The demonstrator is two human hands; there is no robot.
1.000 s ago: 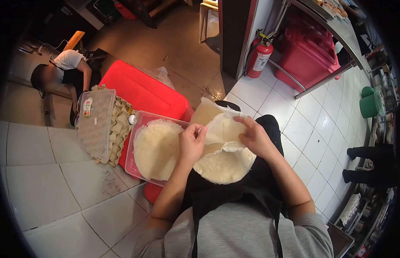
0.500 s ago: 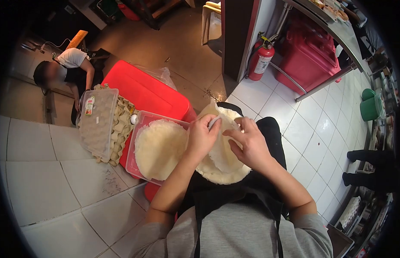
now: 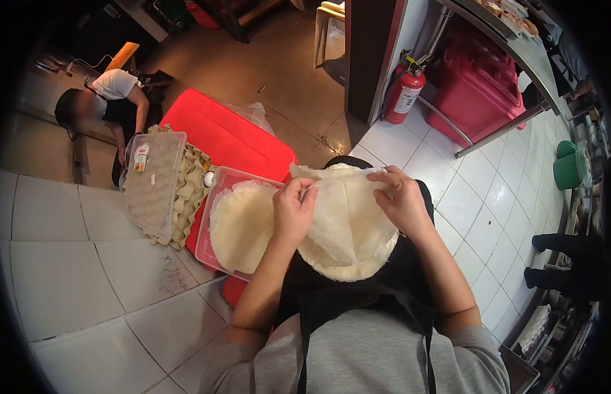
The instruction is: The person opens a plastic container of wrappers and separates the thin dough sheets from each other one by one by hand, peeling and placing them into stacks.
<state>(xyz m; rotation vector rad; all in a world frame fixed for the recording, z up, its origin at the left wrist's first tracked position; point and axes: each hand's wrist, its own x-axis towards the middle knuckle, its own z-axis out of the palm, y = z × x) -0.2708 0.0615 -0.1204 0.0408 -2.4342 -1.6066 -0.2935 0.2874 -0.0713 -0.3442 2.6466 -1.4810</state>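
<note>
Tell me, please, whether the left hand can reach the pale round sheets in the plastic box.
Probably yes: the left hand is close beside the pale round sheets in the plastic box, and nothing covers their middle. However, it is pinching a thin sheet, which it may need to release first.

White tiles cover the floor at right, with more at lower left; beyond lies a brown floor, dimly and warmly lit. A dark pillar stands at their border, a metal table near it, and crowded shelves line the right edge.
</note>
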